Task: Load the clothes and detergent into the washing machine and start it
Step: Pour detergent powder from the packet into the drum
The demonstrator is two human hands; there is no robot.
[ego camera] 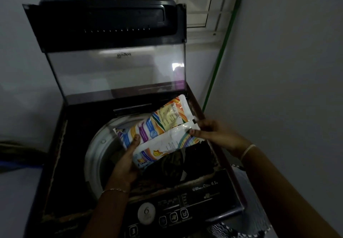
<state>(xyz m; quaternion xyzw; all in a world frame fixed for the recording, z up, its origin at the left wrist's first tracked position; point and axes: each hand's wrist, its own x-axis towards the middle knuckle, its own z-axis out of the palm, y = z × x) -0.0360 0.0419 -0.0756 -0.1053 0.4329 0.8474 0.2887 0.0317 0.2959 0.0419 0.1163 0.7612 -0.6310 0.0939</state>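
A top-loading washing machine (pixel 61 163) stands with its lid (pixel 111 42) folded up against the wall. Dark clothes (pixel 178 163) lie inside the steel drum (pixel 96 159). A colourful detergent packet (pixel 161 126) is held slanted over the drum opening. My left hand (pixel 128 159) grips its lower left end, thumb on top. My right hand (pixel 213 131) pinches its upper right edge. The control panel (pixel 178 211) with a round dial and several buttons runs along the machine's near edge.
A barred window (pixel 185 0) is behind the raised lid. A green pole (pixel 220 52) leans in the corner right of the machine. Plain walls stand close on both sides. Patterned fabric (pixel 241 228) shows at the bottom right.
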